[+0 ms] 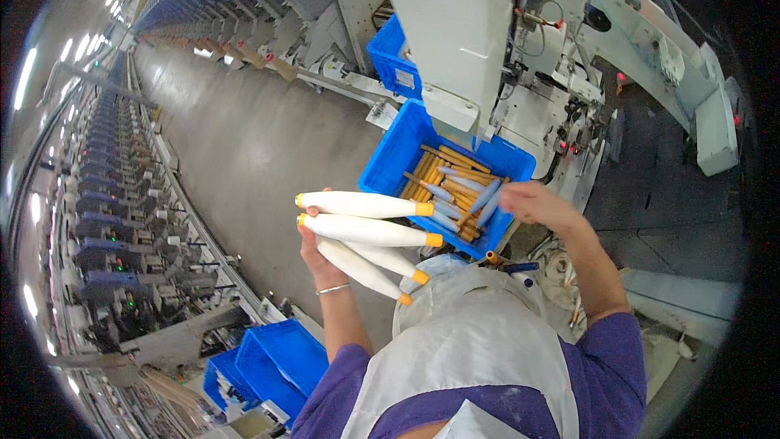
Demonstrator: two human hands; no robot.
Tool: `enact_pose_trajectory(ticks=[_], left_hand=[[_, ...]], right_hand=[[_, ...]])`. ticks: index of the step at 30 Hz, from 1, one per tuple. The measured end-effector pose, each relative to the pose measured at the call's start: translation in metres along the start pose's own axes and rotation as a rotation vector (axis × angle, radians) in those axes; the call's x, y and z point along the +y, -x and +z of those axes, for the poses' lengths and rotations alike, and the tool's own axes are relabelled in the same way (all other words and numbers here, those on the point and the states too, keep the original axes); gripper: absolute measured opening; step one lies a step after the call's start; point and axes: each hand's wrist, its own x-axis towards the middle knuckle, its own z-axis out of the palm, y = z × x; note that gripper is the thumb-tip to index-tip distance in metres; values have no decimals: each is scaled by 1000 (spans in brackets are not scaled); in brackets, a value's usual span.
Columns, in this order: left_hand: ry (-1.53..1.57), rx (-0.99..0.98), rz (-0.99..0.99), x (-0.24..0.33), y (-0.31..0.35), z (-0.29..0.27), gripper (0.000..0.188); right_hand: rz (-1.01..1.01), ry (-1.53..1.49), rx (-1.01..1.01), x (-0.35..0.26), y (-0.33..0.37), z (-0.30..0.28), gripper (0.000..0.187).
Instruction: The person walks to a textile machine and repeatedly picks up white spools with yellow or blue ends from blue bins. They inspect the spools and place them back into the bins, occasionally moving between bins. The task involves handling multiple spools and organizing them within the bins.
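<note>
Several full yarn bobbins (357,205), fat spindles of white yarn with yellow ends, lie fanned out in my left hand (310,250). They point across my front, and my fingers wrap round their left ends. A blue crate (378,161) stands ahead of me. In it lie many thin orange-yellow bobbin tubes (467,164), mixed with some bobbins wound with pale blue yarn (486,193). Over the crate's right rim is my right hand (532,202), nearest the pale blue bobbins. Its fingers look curled but are blurred, and whether anything is between them is hidden.
A white machine column (447,24) rises just behind the crate, with machine parts to its right. Another blue crate (394,57) sits farther back. More blue crates (280,362) are low at my left. Long spinning machines (106,195) line the grey aisle floor (236,162).
</note>
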Motion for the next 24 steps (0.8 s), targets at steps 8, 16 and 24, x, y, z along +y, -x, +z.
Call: enact_pose_trajectory(ticks=[8, 16, 24], left_hand=[[-44, -3, -23, -10, 9, -5, 44], [-98, -57, -178, -20, 12, -2, 88], [104, -279, -71, -9, 13, 6, 43]], right_hand=[[-709, -719, 185, 11, 21, -38, 25], [-838, 590, 141, -36, -13, 47, 36], [16, -346, -592, -29, -46, 91, 46]])
